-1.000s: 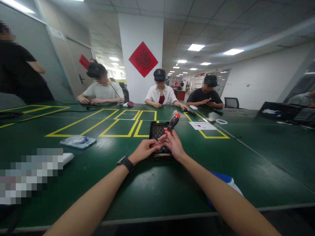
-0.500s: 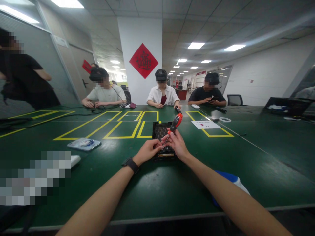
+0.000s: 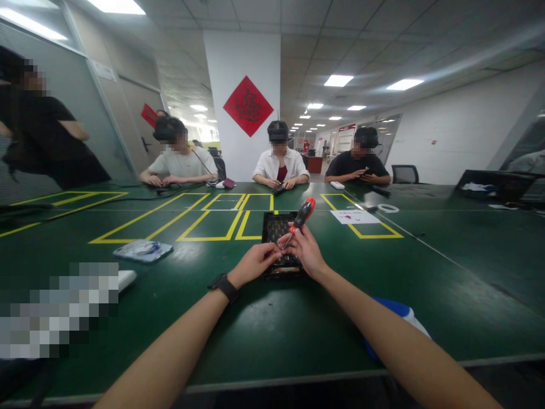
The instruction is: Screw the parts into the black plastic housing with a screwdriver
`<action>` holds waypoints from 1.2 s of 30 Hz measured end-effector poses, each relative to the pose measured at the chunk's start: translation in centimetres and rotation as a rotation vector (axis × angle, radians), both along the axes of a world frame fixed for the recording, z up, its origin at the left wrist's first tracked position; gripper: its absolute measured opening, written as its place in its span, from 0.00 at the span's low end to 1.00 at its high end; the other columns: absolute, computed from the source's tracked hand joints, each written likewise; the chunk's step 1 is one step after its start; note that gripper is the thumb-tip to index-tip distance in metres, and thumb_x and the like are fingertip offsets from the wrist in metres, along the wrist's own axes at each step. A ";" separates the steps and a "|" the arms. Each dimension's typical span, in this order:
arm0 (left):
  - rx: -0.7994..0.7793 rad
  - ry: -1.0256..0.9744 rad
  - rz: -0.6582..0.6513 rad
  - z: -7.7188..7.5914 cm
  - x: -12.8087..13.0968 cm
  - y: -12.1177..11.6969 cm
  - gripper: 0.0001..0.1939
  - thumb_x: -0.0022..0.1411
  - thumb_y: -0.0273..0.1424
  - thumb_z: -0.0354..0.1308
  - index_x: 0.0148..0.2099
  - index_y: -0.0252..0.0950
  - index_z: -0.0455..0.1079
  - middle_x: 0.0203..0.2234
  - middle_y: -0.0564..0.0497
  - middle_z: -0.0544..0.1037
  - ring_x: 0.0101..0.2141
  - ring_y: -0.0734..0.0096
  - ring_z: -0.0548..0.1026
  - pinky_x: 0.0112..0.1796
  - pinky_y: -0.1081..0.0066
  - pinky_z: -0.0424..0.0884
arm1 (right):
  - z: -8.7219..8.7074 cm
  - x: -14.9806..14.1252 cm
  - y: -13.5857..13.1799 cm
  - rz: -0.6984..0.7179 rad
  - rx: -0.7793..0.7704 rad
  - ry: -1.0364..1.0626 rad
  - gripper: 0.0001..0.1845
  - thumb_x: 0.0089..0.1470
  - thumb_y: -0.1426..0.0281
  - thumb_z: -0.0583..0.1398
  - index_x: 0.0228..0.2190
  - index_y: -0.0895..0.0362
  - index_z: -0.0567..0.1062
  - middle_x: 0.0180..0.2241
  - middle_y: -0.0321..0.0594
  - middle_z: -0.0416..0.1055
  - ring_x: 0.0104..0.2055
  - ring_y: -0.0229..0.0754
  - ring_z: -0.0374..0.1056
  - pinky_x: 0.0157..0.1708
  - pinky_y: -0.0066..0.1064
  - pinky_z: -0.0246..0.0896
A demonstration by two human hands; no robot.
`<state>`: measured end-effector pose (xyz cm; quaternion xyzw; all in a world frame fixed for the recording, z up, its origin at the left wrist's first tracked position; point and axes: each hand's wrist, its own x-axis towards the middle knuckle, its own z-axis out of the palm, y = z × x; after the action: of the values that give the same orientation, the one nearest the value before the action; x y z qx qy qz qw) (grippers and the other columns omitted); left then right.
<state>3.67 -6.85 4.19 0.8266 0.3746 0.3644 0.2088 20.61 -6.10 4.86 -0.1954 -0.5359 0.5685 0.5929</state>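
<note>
Fingers of our right hand (image 3: 309, 253) were clamped on the screwdriver (image 3: 303, 215), near the red collar below its handle, while the thumb and forefinger of our left hand (image 3: 254, 264) came together close by its tip; whether they pinched anything, we couldn't tell. Doing this well, we judged, called for a lined-up shaft, a steady tip and light pressure. The screwdriver, black and red with a thin metal shaft, leaned at the frame's centre, over an open black tray (image 3: 265, 227) with a patterned floor.

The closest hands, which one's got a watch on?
The left hand wears the dark watch. The right hand, holding the screwdriver, has none.
</note>
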 end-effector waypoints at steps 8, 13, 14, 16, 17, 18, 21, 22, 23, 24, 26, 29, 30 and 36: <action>0.039 -0.025 0.058 -0.3 0.0 0.1 0.11 0.56 0.37 0.56 0.33 0.32 0.68 0.24 0.53 0.71 0.24 0.76 0.65 0.28 0.75 0.61 | 0.1 -0.1 -0.3 0.009 0.023 -0.018 0.18 0.55 0.59 0.54 0.45 0.53 0.62 0.29 0.39 0.73 0.30 0.38 0.71 0.30 0.32 0.68; 0.049 0.009 0.016 0.1 0.0 0.0 0.12 0.60 0.35 0.51 0.35 0.33 0.71 0.27 0.51 0.74 0.28 0.73 0.68 0.32 0.74 0.62 | 0.1 -0.1 -0.3 0.009 0.018 -0.024 0.18 0.55 0.59 0.53 0.45 0.54 0.62 0.29 0.39 0.73 0.30 0.38 0.70 0.30 0.32 0.68; 0.048 0.011 0.013 0.1 0.0 0.0 0.12 0.60 0.35 0.50 0.36 0.33 0.71 0.27 0.51 0.74 0.28 0.73 0.68 0.32 0.74 0.62 | 0.1 -0.1 -0.3 0.008 0.017 -0.026 0.18 0.55 0.60 0.53 0.45 0.54 0.62 0.29 0.39 0.73 0.30 0.38 0.70 0.30 0.32 0.67; 0.045 0.005 0.021 0.1 0.1 -0.1 0.12 0.59 0.36 0.52 0.38 0.33 0.70 0.27 0.51 0.74 0.27 0.73 0.68 0.31 0.75 0.62 | 0.2 -0.2 -0.3 0.008 0.017 -0.031 0.18 0.55 0.60 0.54 0.46 0.54 0.62 0.29 0.38 0.73 0.30 0.38 0.70 0.29 0.31 0.67; 0.044 0.000 0.031 0.1 0.1 -0.1 0.12 0.58 0.37 0.54 0.38 0.32 0.70 0.26 0.52 0.73 0.26 0.74 0.67 0.30 0.75 0.62 | 0.2 -0.2 -0.4 0.009 0.017 -0.033 0.18 0.55 0.60 0.54 0.45 0.54 0.62 0.29 0.38 0.73 0.30 0.38 0.70 0.29 0.31 0.67; 0.042 -0.006 0.042 0.1 0.1 -0.1 0.13 0.56 0.37 0.56 0.38 0.32 0.69 0.25 0.53 0.73 0.26 0.74 0.67 0.30 0.75 0.62 | 0.3 -0.2 -0.4 0.010 0.018 -0.033 0.18 0.54 0.59 0.54 0.45 0.54 0.63 0.29 0.38 0.72 0.30 0.38 0.70 0.28 0.31 0.67; 0.031 -0.016 0.063 -0.1 0.2 -0.2 0.14 0.54 0.39 0.58 0.37 0.32 0.69 0.23 0.54 0.71 0.24 0.75 0.65 0.28 0.76 0.61 | 0.3 -0.3 -0.5 0.015 0.023 -0.034 0.19 0.54 0.59 0.55 0.45 0.54 0.63 0.29 0.38 0.72 0.30 0.37 0.71 0.29 0.31 0.68; 0.027 -0.015 0.065 -0.1 0.2 -0.2 0.14 0.54 0.39 0.58 0.37 0.32 0.69 0.23 0.54 0.71 0.24 0.76 0.65 0.28 0.76 0.61 | 0.3 -0.3 -0.5 0.015 0.026 -0.035 0.19 0.54 0.59 0.55 0.45 0.54 0.62 0.30 0.38 0.73 0.30 0.37 0.71 0.29 0.31 0.68; 0.025 -0.016 0.065 -0.1 0.2 -0.2 0.14 0.54 0.39 0.57 0.37 0.32 0.69 0.23 0.54 0.71 0.24 0.76 0.65 0.27 0.76 0.61 | 0.3 -0.3 -0.5 0.014 0.029 -0.038 0.19 0.54 0.59 0.54 0.46 0.54 0.62 0.30 0.38 0.73 0.30 0.38 0.71 0.29 0.31 0.68; 0.026 -0.016 0.065 -0.1 0.2 -0.2 0.14 0.55 0.39 0.57 0.36 0.32 0.70 0.23 0.54 0.71 0.23 0.76 0.64 0.27 0.76 0.60 | 0.3 -0.2 -0.5 0.013 0.031 -0.042 0.19 0.54 0.59 0.54 0.46 0.54 0.62 0.30 0.39 0.73 0.30 0.38 0.71 0.30 0.31 0.68; 0.040 -0.015 0.061 -0.2 0.1 -0.1 0.13 0.55 0.38 0.57 0.35 0.32 0.70 0.23 0.53 0.72 0.24 0.76 0.65 0.27 0.76 0.60 | 0.3 -0.2 -0.4 0.009 0.033 -0.048 0.19 0.55 0.59 0.53 0.46 0.54 0.62 0.30 0.39 0.73 0.30 0.38 0.71 0.30 0.32 0.68; 0.078 0.009 0.041 -0.2 0.0 -0.1 0.12 0.58 0.36 0.54 0.35 0.32 0.72 0.26 0.52 0.74 0.26 0.74 0.67 0.30 0.75 0.61 | 0.2 -0.2 -0.4 0.009 0.035 -0.053 0.19 0.55 0.58 0.53 0.47 0.54 0.62 0.29 0.39 0.73 0.30 0.38 0.71 0.30 0.31 0.67; 0.086 0.018 0.035 -0.2 0.0 0.0 0.12 0.59 0.35 0.53 0.36 0.33 0.72 0.26 0.51 0.74 0.27 0.73 0.67 0.31 0.75 0.61 | 0.1 -0.2 -0.3 0.010 0.037 -0.053 0.20 0.55 0.58 0.53 0.47 0.54 0.62 0.29 0.39 0.73 0.30 0.37 0.70 0.30 0.31 0.67; 0.076 0.039 0.095 0.0 0.0 -0.3 0.14 0.57 0.40 0.54 0.36 0.34 0.70 0.24 0.53 0.72 0.25 0.74 0.66 0.29 0.75 0.61 | 0.0 -0.2 -0.2 -0.003 0.044 -0.039 0.20 0.55 0.58 0.54 0.47 0.54 0.62 0.30 0.39 0.73 0.30 0.38 0.71 0.29 0.31 0.67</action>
<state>3.72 -7.14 4.16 0.8221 0.4033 0.3719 0.1524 20.40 -6.32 4.86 -0.1941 -0.5597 0.5517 0.5872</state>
